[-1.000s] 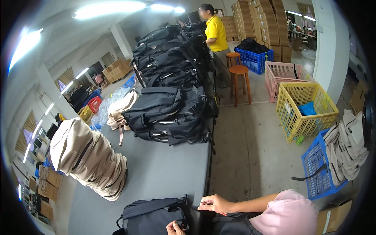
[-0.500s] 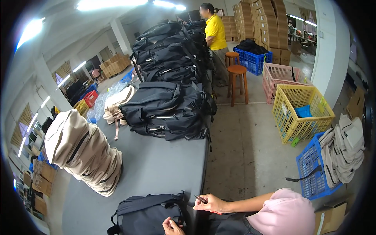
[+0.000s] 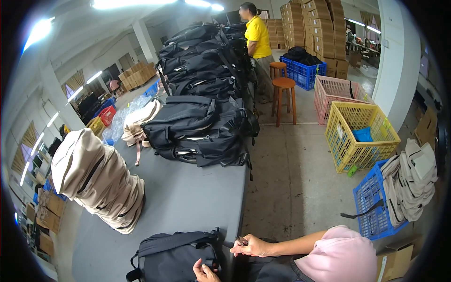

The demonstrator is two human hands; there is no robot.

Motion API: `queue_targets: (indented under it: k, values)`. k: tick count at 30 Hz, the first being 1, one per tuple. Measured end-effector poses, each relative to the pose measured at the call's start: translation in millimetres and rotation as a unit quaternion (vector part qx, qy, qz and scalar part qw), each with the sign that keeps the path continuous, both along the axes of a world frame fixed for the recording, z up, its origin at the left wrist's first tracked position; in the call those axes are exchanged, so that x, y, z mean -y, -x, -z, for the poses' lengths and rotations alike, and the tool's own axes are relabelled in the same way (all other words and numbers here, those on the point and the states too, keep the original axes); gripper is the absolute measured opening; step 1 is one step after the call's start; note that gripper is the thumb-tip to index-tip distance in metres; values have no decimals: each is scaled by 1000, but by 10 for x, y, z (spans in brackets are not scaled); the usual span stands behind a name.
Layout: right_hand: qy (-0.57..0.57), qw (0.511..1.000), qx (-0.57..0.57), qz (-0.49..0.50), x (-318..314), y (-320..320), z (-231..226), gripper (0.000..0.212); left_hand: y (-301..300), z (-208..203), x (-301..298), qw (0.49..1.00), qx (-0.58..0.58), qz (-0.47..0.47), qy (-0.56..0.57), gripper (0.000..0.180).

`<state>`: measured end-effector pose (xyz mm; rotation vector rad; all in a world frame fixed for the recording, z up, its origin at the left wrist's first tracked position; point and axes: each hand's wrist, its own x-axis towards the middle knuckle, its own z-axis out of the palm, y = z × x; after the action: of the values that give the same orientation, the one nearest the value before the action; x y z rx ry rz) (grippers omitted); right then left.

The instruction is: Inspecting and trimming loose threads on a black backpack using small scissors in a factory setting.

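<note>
Well, left hand: we have it at the bag; grip unclear.
Right hand: we grasp a dark tool.

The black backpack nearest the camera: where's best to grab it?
Probably by the strap loop on the left side of the backpack, coming from the left: it juts beyond the body, while the left hand is at the right side.

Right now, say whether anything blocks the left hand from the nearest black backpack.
Nothing visible does: the left hand is at the right side of the black backpack. The right hand holds a dark tool farther right.
</note>
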<state>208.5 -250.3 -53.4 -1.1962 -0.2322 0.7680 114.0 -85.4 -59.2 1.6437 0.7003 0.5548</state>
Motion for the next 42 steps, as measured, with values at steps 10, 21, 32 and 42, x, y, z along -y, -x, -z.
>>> queue_targets:
  k: [10, 21, 32, 42]
  values:
    - [-49, 998, -33, 9, 8, -20, 179, 32, 8, 44, -5, 1000, 5, -1, -15, 24]
    - [-76, 995, -68, 23, -23, -3, 229, 34, 8, 83, -8, 1000, 22, -9, -4, 23]
    - [-65, 990, -120, 24, -22, -7, 182, 30, -15, 105, 4, 999, 46, -10, 12, 22]
    - [-60, 989, -136, 8, -48, 24, 205, 31, -4, 71, 7, 999, 54, -2, -2, 21]
